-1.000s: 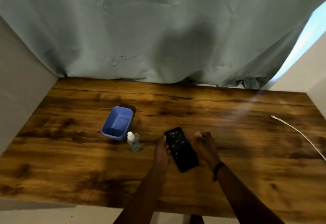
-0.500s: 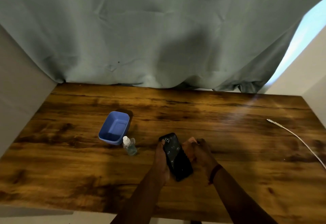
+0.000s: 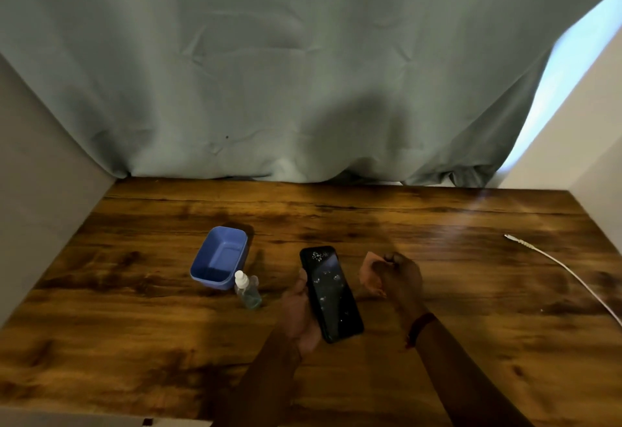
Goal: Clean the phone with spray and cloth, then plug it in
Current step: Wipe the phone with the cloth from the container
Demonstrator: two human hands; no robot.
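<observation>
A grey-green curtain (image 3: 269, 73) hangs behind a dark wooden table (image 3: 134, 325), where a white cable (image 3: 555, 265) trails in from the right and a blue tub (image 3: 220, 258) sits left of centre, the spray bottle (image 3: 247, 290) just before it. Near the middle the left hand (image 3: 299, 312) grips the black phone (image 3: 331, 293) by its left edge, screen up and droplet-speckled; beside it, apart, the right hand (image 3: 399, 280) pinches a small cloth (image 3: 370, 275)
</observation>
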